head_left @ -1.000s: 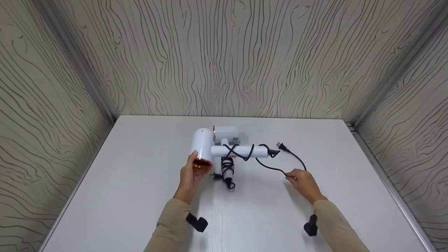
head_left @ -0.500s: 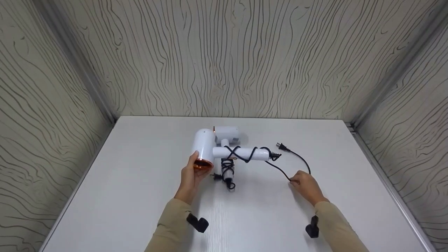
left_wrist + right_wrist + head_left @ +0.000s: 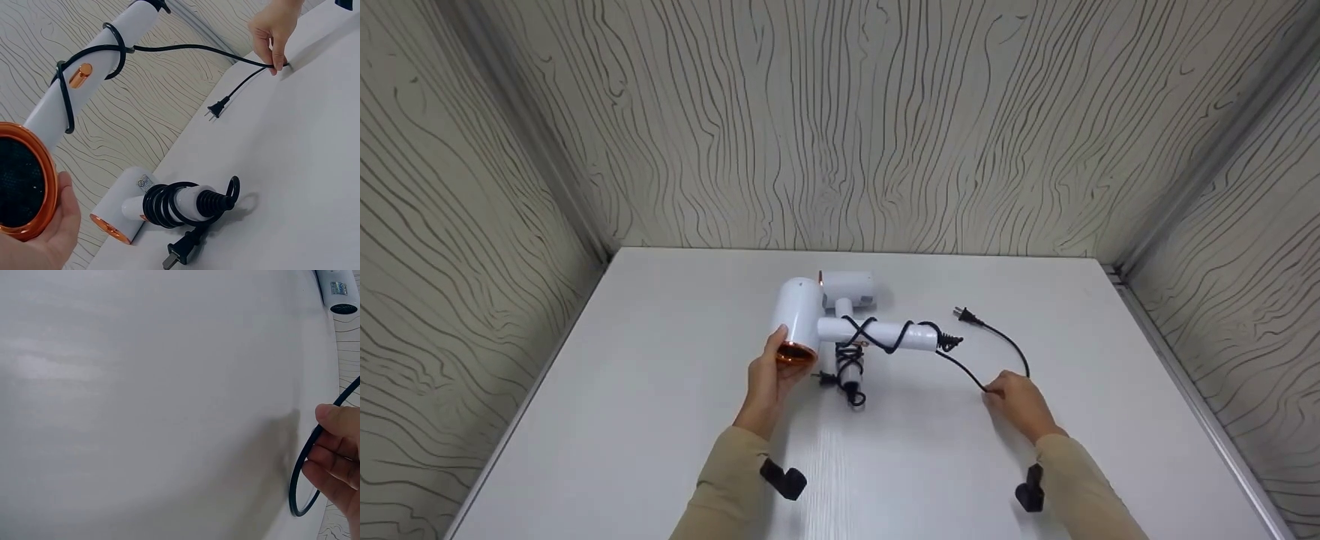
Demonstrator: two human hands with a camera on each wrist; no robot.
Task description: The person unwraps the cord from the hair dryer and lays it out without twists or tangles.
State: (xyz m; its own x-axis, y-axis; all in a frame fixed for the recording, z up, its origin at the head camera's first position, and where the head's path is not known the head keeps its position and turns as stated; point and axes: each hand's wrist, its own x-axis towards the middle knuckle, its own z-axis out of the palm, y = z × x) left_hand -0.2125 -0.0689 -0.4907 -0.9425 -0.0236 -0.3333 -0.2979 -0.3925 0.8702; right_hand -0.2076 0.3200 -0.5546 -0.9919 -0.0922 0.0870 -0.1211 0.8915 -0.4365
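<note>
My left hand [image 3: 766,381] grips the barrel of a white hair dryer [image 3: 798,311] near its orange rim, holding it above the table with the handle pointing right. Black cord [image 3: 95,49] winds loosely round that handle. My right hand [image 3: 1020,403] pinches the cord's free length between thumb and fingers; the right wrist view shows the cord [image 3: 297,478] bending in a loop below the fingers. The two-prong plug [image 3: 967,316] hangs beyond my right hand. A second white dryer [image 3: 125,197] lies behind and below the held one, its cord coiled tightly round its handle.
The second dryer's plug [image 3: 183,247] lies beside its handle on the white table [image 3: 675,450]. Wood-patterned panels [image 3: 840,127] stand behind the table and on both sides. Black camera mounts [image 3: 784,480] are on both sleeves.
My right hand has moved slightly right and toward me with the cord. The held dryer's handle end has dipped a little, and more cord stretches between handle and hand.
</note>
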